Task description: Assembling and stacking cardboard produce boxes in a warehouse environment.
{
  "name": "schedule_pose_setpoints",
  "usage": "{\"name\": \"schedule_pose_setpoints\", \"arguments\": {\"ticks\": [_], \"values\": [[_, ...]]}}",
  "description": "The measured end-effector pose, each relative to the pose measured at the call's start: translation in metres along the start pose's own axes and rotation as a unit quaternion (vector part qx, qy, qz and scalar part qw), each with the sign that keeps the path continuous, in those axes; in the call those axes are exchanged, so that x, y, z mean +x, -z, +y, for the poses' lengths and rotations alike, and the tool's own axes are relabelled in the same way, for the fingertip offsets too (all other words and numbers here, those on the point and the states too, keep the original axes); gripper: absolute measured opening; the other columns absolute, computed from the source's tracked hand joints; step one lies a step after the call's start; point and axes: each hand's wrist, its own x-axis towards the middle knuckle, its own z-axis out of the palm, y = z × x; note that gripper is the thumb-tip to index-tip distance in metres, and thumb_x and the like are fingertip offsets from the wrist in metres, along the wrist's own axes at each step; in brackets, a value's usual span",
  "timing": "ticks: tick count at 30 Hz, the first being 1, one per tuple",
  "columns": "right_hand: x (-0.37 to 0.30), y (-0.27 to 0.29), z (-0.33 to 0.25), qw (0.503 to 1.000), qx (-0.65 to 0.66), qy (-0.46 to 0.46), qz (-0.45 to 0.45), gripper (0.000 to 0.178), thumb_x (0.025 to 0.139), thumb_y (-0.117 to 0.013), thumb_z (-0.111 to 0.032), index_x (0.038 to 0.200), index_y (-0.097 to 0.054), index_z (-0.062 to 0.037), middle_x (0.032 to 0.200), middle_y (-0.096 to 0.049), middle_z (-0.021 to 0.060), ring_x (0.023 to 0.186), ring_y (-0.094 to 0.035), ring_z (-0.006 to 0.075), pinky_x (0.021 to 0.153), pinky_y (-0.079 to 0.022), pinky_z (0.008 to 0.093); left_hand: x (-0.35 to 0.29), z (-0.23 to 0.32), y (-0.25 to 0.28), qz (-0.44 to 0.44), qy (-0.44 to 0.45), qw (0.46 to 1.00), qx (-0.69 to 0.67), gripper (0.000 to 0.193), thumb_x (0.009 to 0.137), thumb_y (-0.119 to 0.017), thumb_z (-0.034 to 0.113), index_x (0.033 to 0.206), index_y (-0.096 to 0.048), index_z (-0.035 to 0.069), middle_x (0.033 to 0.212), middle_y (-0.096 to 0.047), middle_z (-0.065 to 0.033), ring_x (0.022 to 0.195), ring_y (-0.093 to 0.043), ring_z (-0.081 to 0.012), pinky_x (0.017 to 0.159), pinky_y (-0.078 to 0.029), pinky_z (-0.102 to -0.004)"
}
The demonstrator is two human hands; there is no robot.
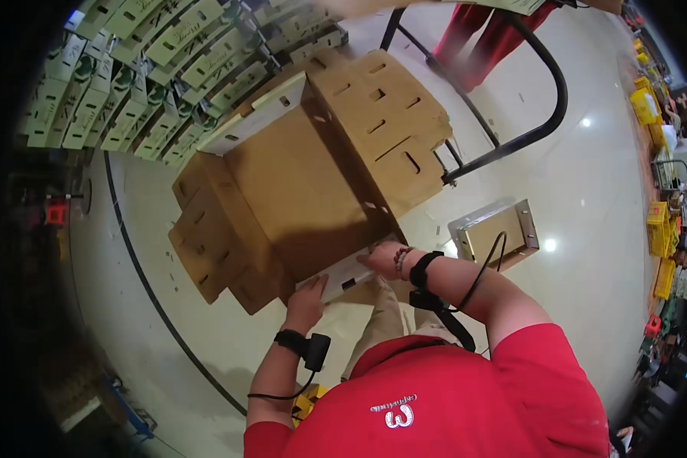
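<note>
A large, partly folded cardboard box (305, 183), brown inside with white end walls, lies before me with its slotted side flaps spread outward. My left hand (306, 307) is closed on the left end of its near white wall (345, 279). At the other end of that wall, by the box's near right corner, my right hand (384, 260) grips the edge with bent fingers. An oblong hand hole shows in the wall between my hands. The far white wall (256, 118) stands raised. Some of my fingertips are hidden behind the cardboard.
Stacked, folded green-white cartons (187, 46) rise at the far left. A black-framed cart (553, 99) stands at the far right, with a person in red trousers (477, 42) beside it. A smaller open box (496, 235) rests on the floor to the right. Yellow crates (659, 229) line the right side.
</note>
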Motion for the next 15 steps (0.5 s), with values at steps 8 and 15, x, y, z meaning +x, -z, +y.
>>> {"name": "schedule_pose_setpoints", "arguments": {"ticks": [8, 15], "values": [[0.047, -0.020, 0.020, 0.991, -0.123, 0.046, -0.029, 0.023, 0.075, -0.055, -0.022, 0.077, -0.068, -0.0037, 0.076, -0.065, 0.0206, 0.075, -0.066, 0.0331, 0.063, -0.054, 0.0449, 0.021, -0.029, 0.018, -0.185, 0.055, 0.977, -0.096, 0.060, 0.070, -0.058, 0.017, 0.129, -0.051, 0.013, 0.112, -0.061, -0.0194, 0.102, -0.057, -0.0395, 0.089, -0.046, -0.0435], [0.049, -0.064, -0.019, 0.970, -0.044, -0.011, 0.238, 0.017, 0.077, -0.056, -0.015, 0.083, -0.071, -0.0090, 0.083, -0.070, 0.0122, 0.080, -0.068, 0.0266, 0.068, -0.054, 0.0387, 0.023, -0.047, -0.013, -0.229, 0.013, 0.968, -0.104, 0.081, 0.062, -0.072, 0.013, 0.137, -0.042, 0.006, 0.130, -0.053, -0.0144, 0.120, -0.051, -0.0257, 0.103, -0.037, -0.0347]]}}
